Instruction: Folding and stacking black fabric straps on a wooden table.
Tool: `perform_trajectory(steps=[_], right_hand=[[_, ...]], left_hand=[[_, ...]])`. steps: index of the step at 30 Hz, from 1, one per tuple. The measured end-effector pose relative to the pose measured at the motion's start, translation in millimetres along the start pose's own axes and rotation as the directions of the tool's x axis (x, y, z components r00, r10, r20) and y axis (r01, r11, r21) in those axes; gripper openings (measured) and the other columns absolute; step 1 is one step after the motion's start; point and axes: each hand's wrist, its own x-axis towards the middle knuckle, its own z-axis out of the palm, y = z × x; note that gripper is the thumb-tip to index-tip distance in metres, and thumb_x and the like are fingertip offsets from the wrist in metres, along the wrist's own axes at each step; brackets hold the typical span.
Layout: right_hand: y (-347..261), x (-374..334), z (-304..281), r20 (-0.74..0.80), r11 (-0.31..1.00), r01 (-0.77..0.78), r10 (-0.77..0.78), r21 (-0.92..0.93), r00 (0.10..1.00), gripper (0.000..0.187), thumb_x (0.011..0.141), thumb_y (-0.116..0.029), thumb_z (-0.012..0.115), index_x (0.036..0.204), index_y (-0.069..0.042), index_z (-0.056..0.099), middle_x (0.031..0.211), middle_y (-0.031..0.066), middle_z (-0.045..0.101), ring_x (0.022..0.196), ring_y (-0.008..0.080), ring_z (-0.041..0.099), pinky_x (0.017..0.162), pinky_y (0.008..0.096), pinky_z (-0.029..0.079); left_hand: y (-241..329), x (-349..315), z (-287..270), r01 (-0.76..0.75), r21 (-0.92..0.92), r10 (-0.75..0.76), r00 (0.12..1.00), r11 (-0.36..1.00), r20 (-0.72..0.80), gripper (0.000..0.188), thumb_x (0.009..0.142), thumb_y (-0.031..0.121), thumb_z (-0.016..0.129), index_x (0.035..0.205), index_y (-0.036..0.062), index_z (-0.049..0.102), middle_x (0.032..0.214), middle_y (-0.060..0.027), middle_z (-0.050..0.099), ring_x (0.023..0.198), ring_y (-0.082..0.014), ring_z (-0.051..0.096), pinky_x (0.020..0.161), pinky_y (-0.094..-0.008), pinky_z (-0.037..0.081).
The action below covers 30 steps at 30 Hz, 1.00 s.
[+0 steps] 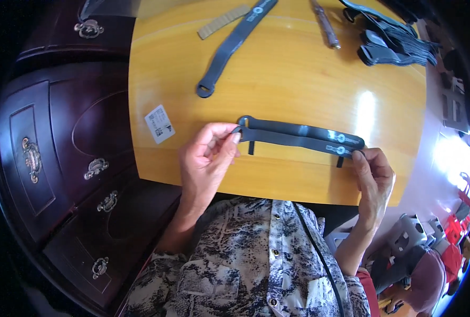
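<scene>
Hands (206, 153) pinch a flat, matte grey strap (288, 140).

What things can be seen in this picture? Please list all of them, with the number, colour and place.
Table: one, yellow wood, centre
Held strap: one, dark grey, between the hands
Second strap: one, dark, just behind it
Tabs: two, black, under the straps
Far strap: one, dark grey, upper middle
Strip: one, tan, beside the far strap
Pen: one, greyish, top
Strap pile: uncountable, dark, upper right
Label: one, white, table's left
Cabinets: count unclear, dark brown, left
Handles: five visible, metallic, on cabinets
Seats: several, grey and red, right
Other person: at least one, mauve top, lower right
Shirt: one, black-and-white, bottom
Left hand, right hand: two, bare, at the held strap's ends
</scene>
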Motion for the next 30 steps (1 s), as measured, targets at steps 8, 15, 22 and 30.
perform_trajectory(steps=[8,15,22,30], right_hand=[[2.4,-7.0,4.2,-0.045,0.999,0.023,-0.022,0.034,0.999,0.021,0.089,-0.022,0.066,0.077,-0.008,0.057,0.060,-0.0088,0.044,0.052,0.0002,0.033,0.046,0.0185,0.021],[3.6,-5.9,9.4,-0.065,0.996,0.051,-0.046,0.079,0.997,0.018,0.090,-0.022,0.065,0.081,-0.009,0.058,0.058,-0.0097,0.041,0.048,-0.0007,0.030,0.043,0.0176,0.018],[3.7,-5.8,10.2,-0.088,0.996,0.048,-0.041,0.081,0.995,0.016,0.091,-0.022,0.064,0.083,-0.009,0.059,0.058,-0.0105,0.040,0.048,-0.0014,0.029,0.043,0.0174,0.017],[2.1,-8.5,9.7,-0.080,0.992,0.045,-0.036,0.114,0.996,0.015,0.091,-0.020,0.063,0.082,-0.009,0.059,0.060,-0.0104,0.041,0.050,-0.0014,0.029,0.045,0.0170,0.017]], left_hand=[[-0.6,-0.9,-0.6,0.019,-0.021,-0.019,1.000,1.000,0.007,0.012,0.089,0.001,0.060,0.100,0.0006,0.055,0.085,-0.0034,0.063,0.063,-0.0046,0.056,0.052,-0.0172,0.042],[2.9,0.5,4.2,0.047,-0.037,-0.048,0.998,0.998,-0.042,0.008,0.089,0.002,0.062,0.092,-0.0014,0.056,0.076,-0.0013,0.061,0.058,-0.0018,0.053,0.049,-0.0176,0.043],[-0.5,0.5,4.1,0.019,-0.009,-0.019,0.999,1.000,-0.034,0.010,0.088,0.001,0.062,0.095,-0.0006,0.055,0.077,-0.0023,0.062,0.059,-0.0033,0.055,0.049,-0.0176,0.042],[-1.4,-2.2,3.9,0.008,0.049,-0.006,1.000,0.999,-0.024,0.012,0.088,0.001,0.062,0.098,0.0010,0.054,0.080,-0.0027,0.062,0.061,-0.0046,0.057,0.049,-0.0173,0.042]])
